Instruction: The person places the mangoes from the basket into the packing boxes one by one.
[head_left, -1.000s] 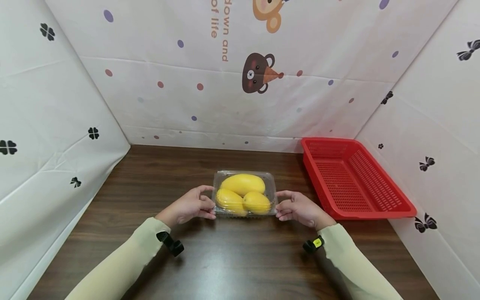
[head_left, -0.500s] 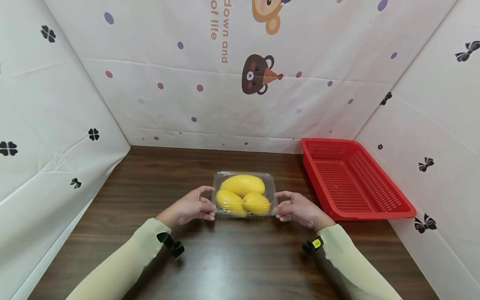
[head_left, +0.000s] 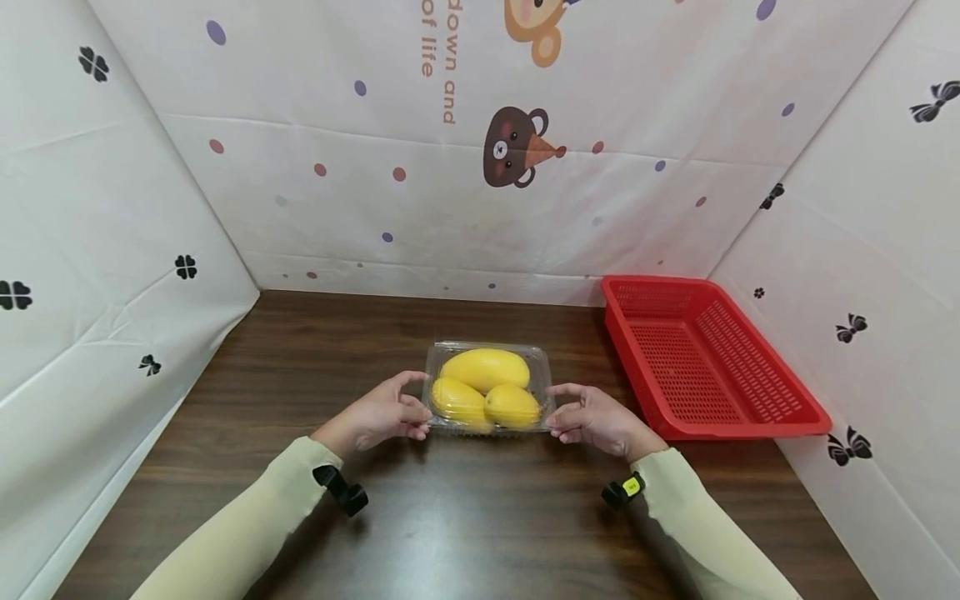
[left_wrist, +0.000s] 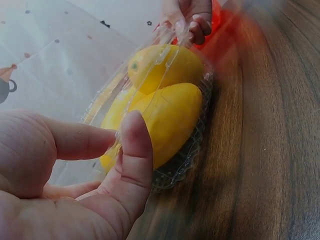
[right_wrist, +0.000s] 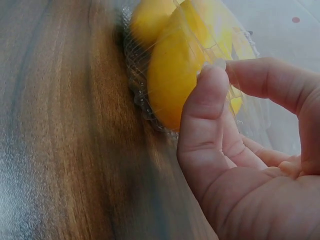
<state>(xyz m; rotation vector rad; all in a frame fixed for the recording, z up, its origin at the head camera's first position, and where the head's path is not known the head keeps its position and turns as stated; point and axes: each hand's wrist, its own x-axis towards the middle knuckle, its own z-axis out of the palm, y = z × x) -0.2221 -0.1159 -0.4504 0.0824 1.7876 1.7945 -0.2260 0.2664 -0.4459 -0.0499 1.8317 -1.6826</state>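
Observation:
A clear plastic clamshell box [head_left: 491, 344] with three yellow mangoes [head_left: 486, 369] inside sits in the middle of the wooden table. My left hand [head_left: 382, 412] pinches its left edge between thumb and fingers, close to the front corner. On the opposite side my right hand [head_left: 596, 421] pinches the right edge the same way. In the left wrist view the thumb [left_wrist: 136, 142] lies against the box's rim, with the mangoes [left_wrist: 167, 120] showing through the plastic. The right wrist view has the right thumb [right_wrist: 204, 110] and forefinger meeting at the lid edge.
A red perforated plastic basket [head_left: 701, 367] stands at the right, against the printed cloth wall. The dark wooden table [head_left: 450, 517] extends in front of the box. White patterned cloth [head_left: 337, 208] encloses the table at the back and both sides.
My right hand has shifted very slightly to the left along with its fingers at the box edge. The box and my left hand look nearly still.

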